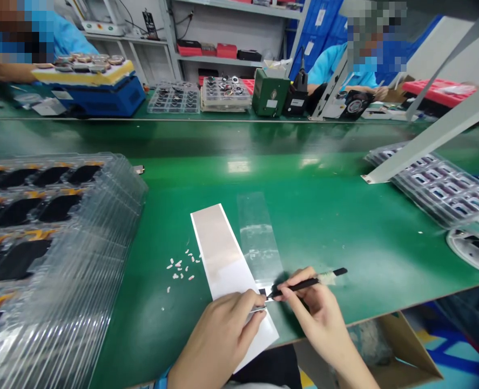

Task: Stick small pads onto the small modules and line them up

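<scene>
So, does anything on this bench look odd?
Yes: small pinkish-white scraps lie scattered on the green mat, left of the white strip. They look spilled, unlike the neatly stacked trays.

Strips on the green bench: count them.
2. A white strip lies under the left hand, and a clear film strip lies beside it, its near end by the right hand. More could be hidden beneath the hands.
</scene>
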`<state>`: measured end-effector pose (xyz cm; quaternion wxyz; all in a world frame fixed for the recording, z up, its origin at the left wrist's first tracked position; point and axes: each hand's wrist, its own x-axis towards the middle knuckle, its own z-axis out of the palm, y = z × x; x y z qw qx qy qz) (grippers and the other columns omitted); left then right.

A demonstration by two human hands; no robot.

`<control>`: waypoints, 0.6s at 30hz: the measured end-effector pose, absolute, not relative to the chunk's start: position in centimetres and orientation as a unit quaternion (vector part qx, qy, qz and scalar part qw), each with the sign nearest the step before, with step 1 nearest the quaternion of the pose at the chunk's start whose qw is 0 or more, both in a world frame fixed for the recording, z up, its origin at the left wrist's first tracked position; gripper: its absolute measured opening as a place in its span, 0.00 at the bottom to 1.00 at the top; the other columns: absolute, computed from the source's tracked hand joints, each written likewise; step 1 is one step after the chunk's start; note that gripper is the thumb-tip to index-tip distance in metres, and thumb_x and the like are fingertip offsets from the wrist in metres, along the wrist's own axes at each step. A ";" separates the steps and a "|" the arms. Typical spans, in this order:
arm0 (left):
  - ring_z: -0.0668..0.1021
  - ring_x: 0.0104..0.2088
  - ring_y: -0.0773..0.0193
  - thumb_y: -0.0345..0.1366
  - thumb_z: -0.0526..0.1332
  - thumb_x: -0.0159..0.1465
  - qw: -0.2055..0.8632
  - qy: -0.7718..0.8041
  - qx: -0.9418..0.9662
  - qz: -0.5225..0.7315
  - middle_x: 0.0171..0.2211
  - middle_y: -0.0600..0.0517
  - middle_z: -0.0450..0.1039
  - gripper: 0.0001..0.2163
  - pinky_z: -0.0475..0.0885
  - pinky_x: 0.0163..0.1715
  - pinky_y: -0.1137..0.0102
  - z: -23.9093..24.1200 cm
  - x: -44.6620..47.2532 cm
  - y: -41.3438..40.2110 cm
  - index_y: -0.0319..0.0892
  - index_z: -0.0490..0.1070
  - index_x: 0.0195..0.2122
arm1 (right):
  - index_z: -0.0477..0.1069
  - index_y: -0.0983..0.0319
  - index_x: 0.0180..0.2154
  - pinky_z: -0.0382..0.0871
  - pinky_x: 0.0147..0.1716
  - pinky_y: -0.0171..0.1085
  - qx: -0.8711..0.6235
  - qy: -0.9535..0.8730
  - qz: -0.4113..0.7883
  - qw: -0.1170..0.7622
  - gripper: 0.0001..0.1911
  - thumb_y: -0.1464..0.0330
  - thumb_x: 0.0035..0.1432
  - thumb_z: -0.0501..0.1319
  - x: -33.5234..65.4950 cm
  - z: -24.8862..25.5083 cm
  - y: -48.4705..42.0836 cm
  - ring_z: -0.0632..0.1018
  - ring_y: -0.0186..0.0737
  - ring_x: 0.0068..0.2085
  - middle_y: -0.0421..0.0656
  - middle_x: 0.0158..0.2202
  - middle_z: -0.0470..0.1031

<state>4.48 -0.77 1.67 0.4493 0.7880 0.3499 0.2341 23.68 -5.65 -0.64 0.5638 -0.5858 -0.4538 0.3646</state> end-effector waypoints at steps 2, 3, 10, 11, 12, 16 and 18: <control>0.82 0.37 0.56 0.33 0.55 0.71 0.440 0.356 0.800 0.198 0.37 0.48 0.81 0.06 0.75 0.37 0.70 1.6 4.5 -0.7 0.46 0.71 0.41 | 0.74 0.63 0.32 0.81 0.31 0.37 -0.589 -0.451 0.359 0.567 0.08 0.66 0.58 0.68 23.7 -0.6 -5.6 0.83 0.40 0.29 0.44 0.34 0.75; 0.82 0.38 0.55 0.33 0.54 0.71 0.436 0.357 0.805 0.184 0.38 0.48 0.81 0.06 0.75 0.37 0.69 1.5 4.5 -0.7 0.45 0.70 0.42 | 0.74 0.63 0.32 0.81 0.31 0.37 -0.590 -0.451 0.355 0.568 0.08 0.66 0.58 0.68 23.7 -0.6 -5.6 0.83 0.40 0.29 0.44 0.34 0.75; 0.82 0.38 0.55 0.32 0.53 0.71 0.449 0.366 0.796 0.173 0.38 0.46 0.80 0.07 0.75 0.37 0.69 1.8 4.6 -0.7 0.44 0.70 0.43 | 0.74 0.64 0.31 0.81 0.30 0.37 -0.602 -0.445 0.353 0.561 0.10 0.64 0.57 0.69 23.6 -0.7 -5.7 0.83 0.41 0.29 0.45 0.32 0.77; 0.82 0.38 0.55 0.31 0.54 0.70 0.454 0.367 0.792 0.177 0.38 0.47 0.80 0.07 0.75 0.36 0.69 1.9 4.6 -0.7 0.45 0.70 0.43 | 0.74 0.64 0.31 0.81 0.31 0.36 -0.606 -0.444 0.354 0.557 0.10 0.64 0.57 0.69 23.6 -0.7 -5.7 0.83 0.41 0.29 0.45 0.31 0.77; 0.82 0.38 0.55 0.30 0.54 0.69 0.460 0.368 0.787 0.181 0.38 0.47 0.80 0.07 0.75 0.36 0.70 1.9 4.6 -0.7 0.45 0.70 0.43 | 0.74 0.64 0.30 0.80 0.31 0.36 -0.608 -0.442 0.356 0.555 0.10 0.63 0.57 0.69 23.6 -0.7 -5.7 0.83 0.41 0.29 0.45 0.30 0.77; 0.82 0.38 0.58 0.27 0.56 0.67 0.474 0.379 0.772 0.189 0.38 0.50 0.80 0.08 0.74 0.38 0.71 1.5 4.6 -0.7 0.46 0.71 0.42 | 0.72 0.62 0.33 0.80 0.31 0.35 -0.601 -0.412 0.365 0.579 0.11 0.62 0.57 0.69 23.5 -0.7 -5.6 0.82 0.38 0.28 0.42 0.33 0.75; 0.81 0.35 0.60 0.26 0.58 0.65 0.475 0.387 0.766 0.196 0.38 0.52 0.81 0.08 0.74 0.36 0.72 1.3 4.6 -0.6 0.46 0.72 0.41 | 0.71 0.61 0.35 0.79 0.31 0.34 -0.598 -0.393 0.369 0.593 0.11 0.62 0.58 0.69 23.5 -0.7 -5.5 0.82 0.36 0.28 0.41 0.33 0.75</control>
